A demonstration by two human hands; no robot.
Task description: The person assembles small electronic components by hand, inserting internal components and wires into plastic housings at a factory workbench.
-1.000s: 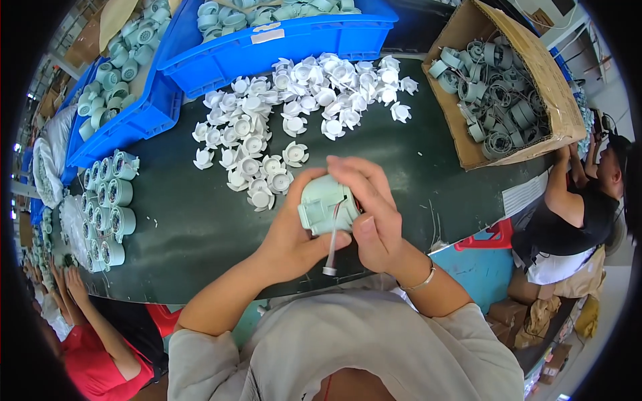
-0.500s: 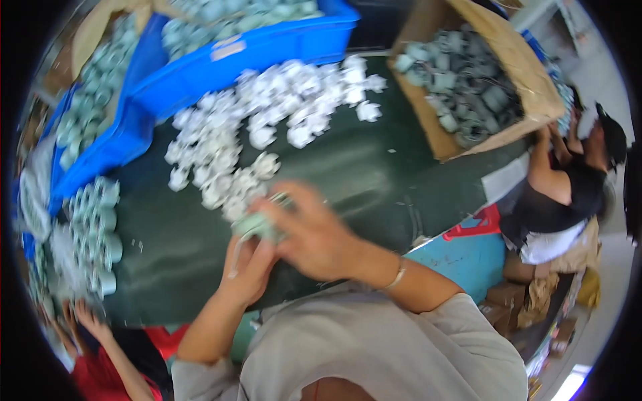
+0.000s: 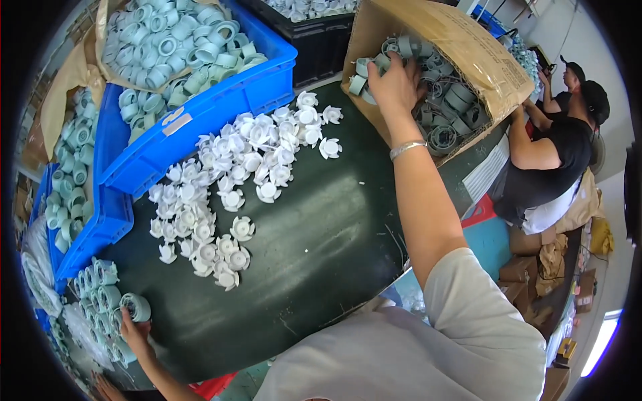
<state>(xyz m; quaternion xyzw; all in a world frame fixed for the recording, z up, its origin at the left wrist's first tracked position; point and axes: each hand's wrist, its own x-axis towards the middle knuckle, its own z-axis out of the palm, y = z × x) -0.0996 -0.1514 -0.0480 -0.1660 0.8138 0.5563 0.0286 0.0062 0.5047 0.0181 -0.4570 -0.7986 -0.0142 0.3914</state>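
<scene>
Reaching far forward, the person's right hand (image 3: 396, 83) dips into an open cardboard box (image 3: 468, 40) at the table's far right corner, fingers spread and curled over a heap of pale green plastic rings (image 3: 445, 110); the palm hides whether a ring is actually gripped. A thin silver bracelet (image 3: 407, 148) circles that wrist. The left hand (image 3: 134, 333) is low at the near left edge, its fingers closed around one assembled green round part (image 3: 136, 307), held just beside a cluster of finished green parts (image 3: 97, 284) standing on the table.

The work surface is a dark green table (image 3: 321, 247), scuffed with light scratches. Across its middle lies a loose scatter of white flower-shaped plastic pieces (image 3: 234, 180) — well apart from both hands.

Along the far left sit two blue plastic crates (image 3: 200, 113), both filled with pale green rings; the nearer face of the larger crate carries a small whitish label (image 3: 175, 120). A black crate (image 3: 321, 33) stands behind, between the blue crate and the cardboard box. At the right, beyond the table, a co-worker in a black top (image 3: 558, 160) leans toward the box, with brown cartons (image 3: 528, 267) on the floor nearby.
</scene>
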